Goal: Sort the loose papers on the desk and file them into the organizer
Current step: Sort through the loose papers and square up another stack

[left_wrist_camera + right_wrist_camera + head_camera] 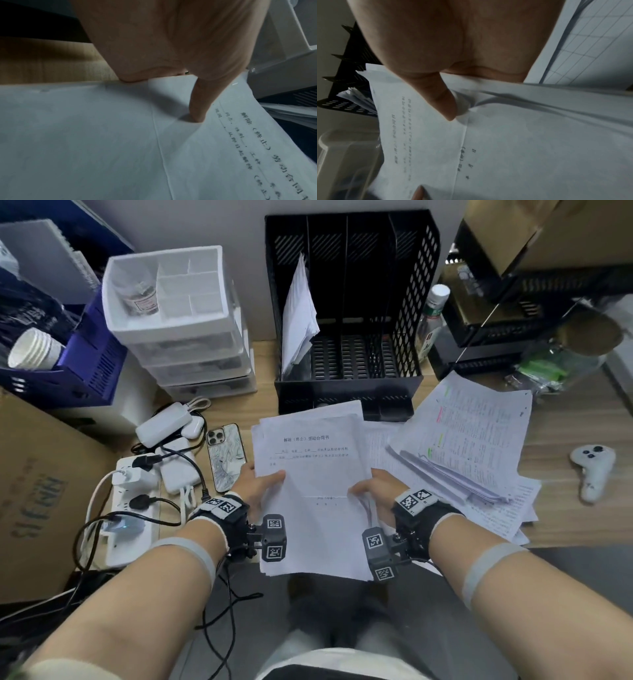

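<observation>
Papers (313, 491) sit as a small sheaf in both hands, held above the lap at the near edge of the desk (565, 440), printed side up so the heading can be read. The left hand (262, 479) pinches the sheaf's left edge, thumb flat on the top sheet and fingers hidden beneath; its wrist view shows the thumb (197, 112) pressing just beside the printed lines. The right hand (371, 486) grips the right edge the same way, and its wrist view shows the thumb (443, 104) on top with several sheets fanned apart under it, probably to thumb through and check what belongs together.

Just beyond the sheaf stands the black organizer (346, 313), open toward the person. Its leftmost slot already holds a leaning batch of filed sheets (298, 313); the other slots look bare. To the right, a larger loose pile (472, 446) of densely printed pages lies spread on the desk, so sorting seems at an early stage. A two-handed hold keeps the floppy sheets square and flat, which should help slide them upright into a slot without buckling.
</observation>
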`<state>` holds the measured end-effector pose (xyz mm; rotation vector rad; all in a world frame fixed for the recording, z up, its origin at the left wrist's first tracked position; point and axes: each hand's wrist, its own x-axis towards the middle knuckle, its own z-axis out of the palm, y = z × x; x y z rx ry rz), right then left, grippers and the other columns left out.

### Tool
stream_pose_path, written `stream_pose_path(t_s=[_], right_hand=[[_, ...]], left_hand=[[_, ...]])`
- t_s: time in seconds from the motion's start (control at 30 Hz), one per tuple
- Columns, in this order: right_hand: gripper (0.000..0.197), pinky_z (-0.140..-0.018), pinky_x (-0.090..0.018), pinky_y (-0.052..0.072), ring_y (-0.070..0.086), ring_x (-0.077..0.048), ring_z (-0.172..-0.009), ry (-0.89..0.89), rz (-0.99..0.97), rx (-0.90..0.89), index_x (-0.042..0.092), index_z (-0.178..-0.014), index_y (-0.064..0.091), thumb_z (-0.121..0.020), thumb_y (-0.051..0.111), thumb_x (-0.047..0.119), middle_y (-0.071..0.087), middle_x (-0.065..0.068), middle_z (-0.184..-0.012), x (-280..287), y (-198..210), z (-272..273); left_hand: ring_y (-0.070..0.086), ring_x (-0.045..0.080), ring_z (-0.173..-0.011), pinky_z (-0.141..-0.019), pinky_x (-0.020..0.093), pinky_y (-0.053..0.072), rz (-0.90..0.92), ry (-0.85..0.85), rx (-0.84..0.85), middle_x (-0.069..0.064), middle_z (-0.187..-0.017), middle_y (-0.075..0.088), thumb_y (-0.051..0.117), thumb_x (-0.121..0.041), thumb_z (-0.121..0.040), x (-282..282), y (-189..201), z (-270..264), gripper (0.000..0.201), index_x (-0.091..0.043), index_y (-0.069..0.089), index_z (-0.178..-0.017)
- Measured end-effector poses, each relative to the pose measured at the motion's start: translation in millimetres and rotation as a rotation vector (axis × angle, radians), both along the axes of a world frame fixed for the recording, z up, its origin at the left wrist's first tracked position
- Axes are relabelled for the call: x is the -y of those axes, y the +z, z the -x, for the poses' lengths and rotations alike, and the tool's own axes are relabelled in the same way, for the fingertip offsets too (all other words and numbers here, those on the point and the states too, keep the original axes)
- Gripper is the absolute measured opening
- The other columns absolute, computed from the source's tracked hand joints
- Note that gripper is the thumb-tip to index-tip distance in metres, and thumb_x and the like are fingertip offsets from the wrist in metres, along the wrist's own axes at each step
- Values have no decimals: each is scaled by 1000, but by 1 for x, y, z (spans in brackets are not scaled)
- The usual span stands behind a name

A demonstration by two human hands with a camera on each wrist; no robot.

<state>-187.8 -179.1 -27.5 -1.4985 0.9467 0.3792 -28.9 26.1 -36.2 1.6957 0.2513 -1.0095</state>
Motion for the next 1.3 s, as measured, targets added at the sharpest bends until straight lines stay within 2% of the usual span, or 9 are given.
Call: stream_pose_path(t_s=[0.1,0.3,0.43,0.53,0.7,0.9,1.03,1.17,1.3], right_hand=[[21,-98,-43,49,65,-30,-106,-17,33,46,19,-98,66,-82,61,7,70,-6,-112,12,-5,10],[50,-98,-42,41,38,-32,-125,114,1000,-344,27,-125,51,-78,59,15,40,-11,-132,86,-9,60],[66,-109,-49,32,24,-32,-141,287,852,-551,35,-140,34,-81,58,18,25,-7,-153,127,-15,80],[40,-96,-44,48,54,-35,-111,343,821,-483,26,-119,51,-82,49,12,55,-11,-126,139,-17,82],[26,-73,-32,46,63,-38,-94,35,882,-342,18,-108,62,-95,40,15,66,-19,-109,156,-5,87],[15,-62,-32,41,54,-35,-71,-267,963,-152,11,-92,54,-96,40,14,63,-23,-84,185,19,105],[17,-74,-32,47,62,-32,-84,-142,887,-44,22,-95,66,-95,49,21,68,-10,-87,183,16,117],[26,-95,-28,49,62,-19,-115,126,702,-71,32,-117,69,-93,57,28,63,5,-131,162,-8,118],[59,-116,-51,27,19,-27,-148,408,715,-356,39,-142,35,-88,57,39,23,-3,-160,154,-32,122]], left_hand=[[72,38,-100,-94,59,55,-37,-100,28,15,-112,74,69,-15,-92,5,0,3,33,-7,63,-123],[74,34,-97,-92,54,58,-122,-179,212,10,-106,78,71,-30,-81,19,-15,5,10,-25,74,-89],[74,30,-98,-93,53,58,-142,-201,253,6,-108,77,71,-32,-81,32,-16,12,14,-30,72,-95],[72,30,-101,-96,52,56,-196,-188,299,5,-111,76,69,-36,-79,41,-22,13,19,-30,69,-97],[60,34,-107,-89,38,48,-471,-62,424,11,-118,60,69,-15,-86,72,-17,16,49,-6,46,-129],[50,38,-124,-99,41,41,-521,-89,507,17,-130,54,70,-13,-82,128,-7,22,36,-14,46,-108],[68,27,-83,-76,34,54,-142,-267,232,23,-113,67,67,-12,-92,174,-9,39,17,-11,56,-105],[65,29,-90,-91,44,58,-41,-344,51,17,-112,60,66,-16,-94,212,-18,67,52,-5,44,-140],[51,15,-49,-46,26,45,-55,-303,22,15,-82,58,61,-19,-97,236,-28,79,57,-8,35,-146]])
